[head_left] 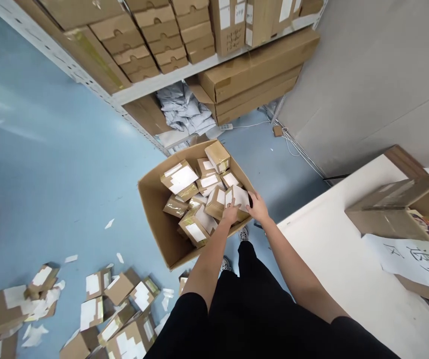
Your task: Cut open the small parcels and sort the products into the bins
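A large open cardboard carton [152,219] stands on the floor in front of me, with several small taped boxes piled inside. Both my hands are over its near right corner, at a small cardboard box [240,196] with a white label on top. My left hand [231,213] grips its near left side, one finger lying over the label. My right hand [258,208] is closed around its right end, with the fingertips partly hidden. Another labelled box [179,178] sits at the left of the pile, and a plain taped box [218,154] rests at the far corner.
Small labelled boxes [120,314] and paper scraps [35,335] lie on the blue floor at lower left. Ahead is a metal shelf [177,75] stacked with cartons. A white table [334,244] bearing an open carton [390,209] stands to the right. Cables [304,157] run along the wall.
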Motion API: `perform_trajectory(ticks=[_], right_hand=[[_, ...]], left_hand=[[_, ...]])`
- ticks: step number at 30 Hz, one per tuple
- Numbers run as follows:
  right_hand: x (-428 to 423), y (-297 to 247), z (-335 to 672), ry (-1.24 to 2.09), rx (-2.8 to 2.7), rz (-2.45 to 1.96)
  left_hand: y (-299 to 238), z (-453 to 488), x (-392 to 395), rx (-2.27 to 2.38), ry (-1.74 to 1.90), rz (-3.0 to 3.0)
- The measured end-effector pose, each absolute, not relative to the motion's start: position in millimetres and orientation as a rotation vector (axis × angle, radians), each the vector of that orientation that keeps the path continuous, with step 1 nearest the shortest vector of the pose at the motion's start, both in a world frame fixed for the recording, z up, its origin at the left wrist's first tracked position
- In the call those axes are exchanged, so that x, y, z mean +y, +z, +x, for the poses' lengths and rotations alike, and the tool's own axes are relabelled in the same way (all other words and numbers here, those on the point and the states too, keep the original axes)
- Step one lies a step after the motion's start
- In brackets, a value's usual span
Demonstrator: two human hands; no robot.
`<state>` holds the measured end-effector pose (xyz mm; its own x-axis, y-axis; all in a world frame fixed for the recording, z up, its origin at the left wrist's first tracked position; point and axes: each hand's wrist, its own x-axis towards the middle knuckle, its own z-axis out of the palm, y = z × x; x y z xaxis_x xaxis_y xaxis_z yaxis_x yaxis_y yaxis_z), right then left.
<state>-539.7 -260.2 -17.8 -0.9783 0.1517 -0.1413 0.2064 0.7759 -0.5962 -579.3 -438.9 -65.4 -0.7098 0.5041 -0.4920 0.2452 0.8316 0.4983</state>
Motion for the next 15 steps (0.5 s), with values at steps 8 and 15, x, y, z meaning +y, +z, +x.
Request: perform_trajectory(ticks=[8, 15], right_hand=[[-267, -87, -555, -0.889, 2.642, 0.279], [-284, -125, -548, -0.794, 2.435, 0.269]], left_hand=[[-102, -595, -447, 2.361, 0.537, 0.455], [-107, -599, -480, 2.368, 0.774, 0.424]])
